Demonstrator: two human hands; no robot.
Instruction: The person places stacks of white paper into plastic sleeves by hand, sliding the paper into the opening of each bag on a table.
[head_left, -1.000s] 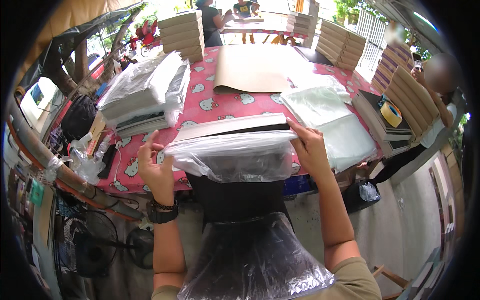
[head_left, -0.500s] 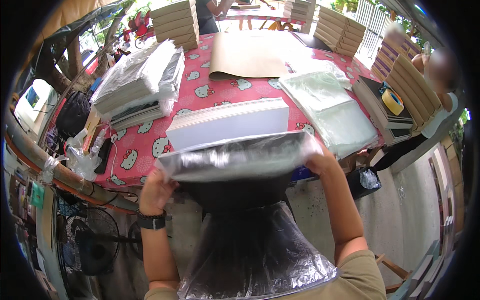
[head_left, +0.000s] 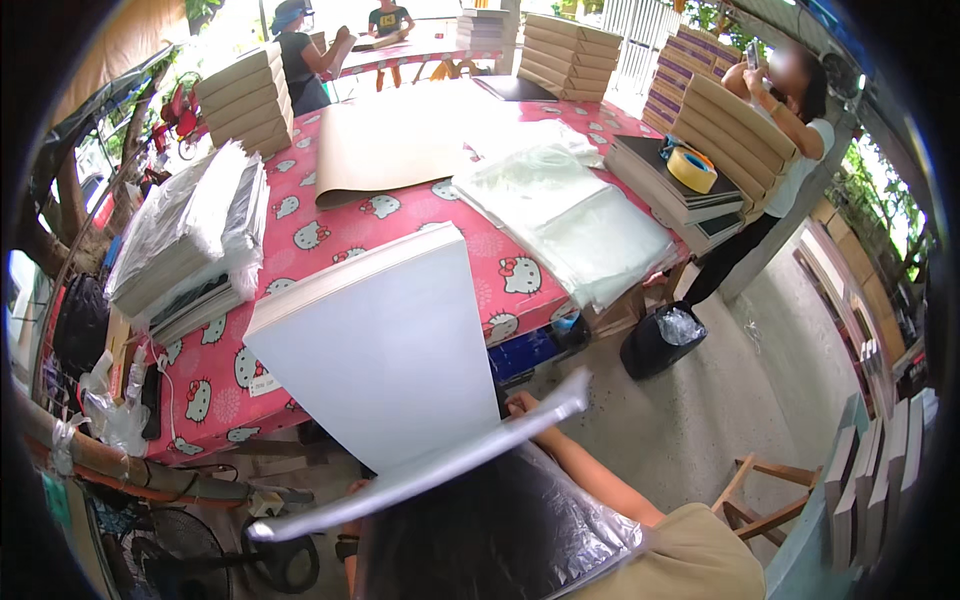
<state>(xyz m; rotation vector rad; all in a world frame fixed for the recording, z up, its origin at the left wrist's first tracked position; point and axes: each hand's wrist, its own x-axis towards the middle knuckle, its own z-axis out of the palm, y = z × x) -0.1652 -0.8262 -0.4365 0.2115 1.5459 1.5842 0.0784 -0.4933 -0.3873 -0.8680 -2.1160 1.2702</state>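
Note:
A flat panel in clear plastic [head_left: 440,465] is held tilted above my lap, seen nearly edge-on and slightly blurred. My right hand [head_left: 522,404] grips its far edge, the fingers partly hidden behind it. Of my left hand [head_left: 357,487] only a bit of finger shows past the same edge. Below, a black surface under clear plastic [head_left: 480,530] covers my lap. Just ahead, a thick stack of white boards [head_left: 385,330] rests on the table, its near end close to the panel.
On the pink patterned table [head_left: 405,212] lie clear plastic bags [head_left: 580,230], brown paper [head_left: 385,145], plastic-covered panels [head_left: 180,235] and a tape roll [head_left: 692,170]. Brown boxes [head_left: 240,100] stand behind. A person [head_left: 800,110] stands at right, others farther back. A black bin [head_left: 662,342] sits on the floor.
The panel has dropped toward my lap and tilted, its left end lower. My hands have moved down and partly behind it. The view has turned right, and more of the white stack shows.

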